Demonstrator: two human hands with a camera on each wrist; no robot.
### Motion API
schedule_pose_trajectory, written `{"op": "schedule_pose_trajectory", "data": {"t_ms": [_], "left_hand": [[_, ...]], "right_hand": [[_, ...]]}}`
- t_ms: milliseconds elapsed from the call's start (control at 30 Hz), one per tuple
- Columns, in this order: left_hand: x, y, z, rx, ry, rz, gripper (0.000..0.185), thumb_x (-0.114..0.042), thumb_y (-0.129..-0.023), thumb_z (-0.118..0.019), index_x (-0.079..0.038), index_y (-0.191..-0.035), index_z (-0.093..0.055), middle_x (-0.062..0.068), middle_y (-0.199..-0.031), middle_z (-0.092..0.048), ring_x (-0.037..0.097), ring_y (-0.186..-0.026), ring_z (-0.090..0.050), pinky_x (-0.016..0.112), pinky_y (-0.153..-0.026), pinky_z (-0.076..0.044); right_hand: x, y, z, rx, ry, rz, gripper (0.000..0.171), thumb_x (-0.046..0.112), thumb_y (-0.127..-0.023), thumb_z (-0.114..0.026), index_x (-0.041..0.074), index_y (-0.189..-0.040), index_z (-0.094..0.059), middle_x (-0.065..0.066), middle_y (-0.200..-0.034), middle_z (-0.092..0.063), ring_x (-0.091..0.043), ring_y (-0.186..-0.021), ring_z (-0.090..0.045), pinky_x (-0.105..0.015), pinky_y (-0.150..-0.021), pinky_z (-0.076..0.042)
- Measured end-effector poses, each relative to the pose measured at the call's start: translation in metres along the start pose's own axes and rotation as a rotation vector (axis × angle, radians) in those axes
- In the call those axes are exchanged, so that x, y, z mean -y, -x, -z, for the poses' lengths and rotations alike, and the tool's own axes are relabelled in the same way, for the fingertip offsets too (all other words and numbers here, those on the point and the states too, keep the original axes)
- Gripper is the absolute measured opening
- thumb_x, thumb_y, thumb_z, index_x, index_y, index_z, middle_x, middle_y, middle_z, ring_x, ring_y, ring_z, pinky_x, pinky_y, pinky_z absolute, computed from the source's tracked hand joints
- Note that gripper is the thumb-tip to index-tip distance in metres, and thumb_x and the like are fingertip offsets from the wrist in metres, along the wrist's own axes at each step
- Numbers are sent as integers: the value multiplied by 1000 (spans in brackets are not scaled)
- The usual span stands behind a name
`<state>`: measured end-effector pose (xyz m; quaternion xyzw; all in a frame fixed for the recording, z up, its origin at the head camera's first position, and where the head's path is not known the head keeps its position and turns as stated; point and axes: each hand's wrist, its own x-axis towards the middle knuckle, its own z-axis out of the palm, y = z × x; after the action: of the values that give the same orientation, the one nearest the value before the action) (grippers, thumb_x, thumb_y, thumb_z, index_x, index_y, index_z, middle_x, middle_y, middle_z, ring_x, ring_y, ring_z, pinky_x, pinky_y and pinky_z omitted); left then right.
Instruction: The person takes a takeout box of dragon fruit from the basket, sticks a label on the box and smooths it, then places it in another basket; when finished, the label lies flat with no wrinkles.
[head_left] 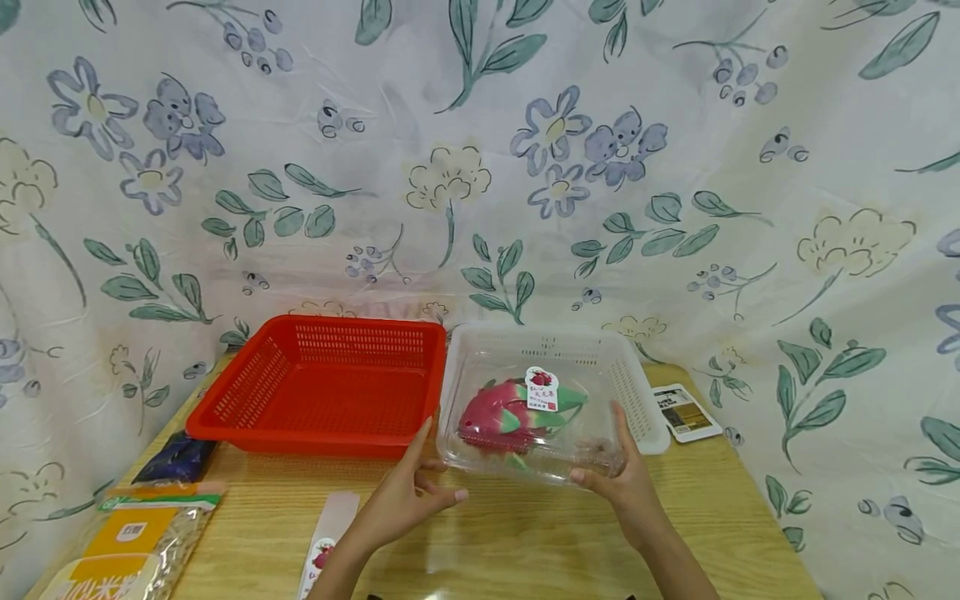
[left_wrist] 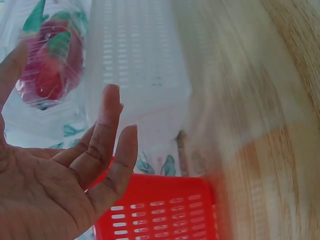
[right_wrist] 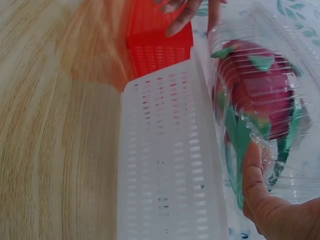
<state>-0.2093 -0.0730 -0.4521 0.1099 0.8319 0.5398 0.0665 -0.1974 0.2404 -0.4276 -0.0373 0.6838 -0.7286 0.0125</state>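
Nearest the lower left corner of the head view lie two food packets: a clear bag of pale noodles with orange label (head_left: 131, 546) and a dark blue packet (head_left: 176, 458), with one pink paper strip (head_left: 324, 537) at bottom centre on the wooden table (head_left: 525, 542). Just above, the left hand (head_left: 411, 498) is spread with straight fingers, thumb at the left edge of the clear plastic clamshell box holding a pink dragon fruit (head_left: 525, 417). The right hand (head_left: 618, 473) grips the box's right near corner. Behind stand two baskets, one red plastic basket (head_left: 326, 383) left, one white plastic basket (head_left: 637, 392) under the box. A small card (head_left: 686, 412) lies right.
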Motion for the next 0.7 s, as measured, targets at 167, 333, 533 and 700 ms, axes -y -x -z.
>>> {"op": "schedule_pose_trajectory", "data": {"t_ms": [167, 333, 533, 700], "left_hand": [[3, -4, -1, 4, 20, 5, 112, -36, -79, -83, -27, -161, -7, 20, -124, -62, 17, -84, -63, 32, -69, -53], [7, -8, -2, -7, 30, 17, 112, -37, -80, -83, -25, -161, -6, 19, -122, -63, 18, -86, -63, 33, -71, -54], [12, -13, -5, -26, 30, 22, 112, -37, -79, -83, -24, -161, -7, 17, -120, -64, 19, -86, -62, 33, -71, -53], [15, -20, -9, -35, 27, 12, 113, -36, -79, -83, -22, -161, -7, 15, -119, -64, 18, -85, -61, 32, -70, -53]], "right_hand": [[-1, 0, 3, 10, -7, -14, 117, 2, -84, -74, 31, -159, 10, -30, -148, -37, -22, -119, -59, -25, -92, -52], [-1, 1, 5, 10, -8, -12, 118, 3, -84, -75, 30, -159, 12, -29, -149, -36, -22, -120, -58, -24, -92, -52], [0, 3, 5, 2, -7, -10, 116, 3, -85, -74, 29, -159, 12, -30, -148, -37, -12, -112, -61, -25, -92, -52], [-1, 3, 5, -1, -8, -3, 116, 3, -85, -73, 29, -159, 12, -30, -148, -37, -11, -114, -60, -24, -92, -52]]}}
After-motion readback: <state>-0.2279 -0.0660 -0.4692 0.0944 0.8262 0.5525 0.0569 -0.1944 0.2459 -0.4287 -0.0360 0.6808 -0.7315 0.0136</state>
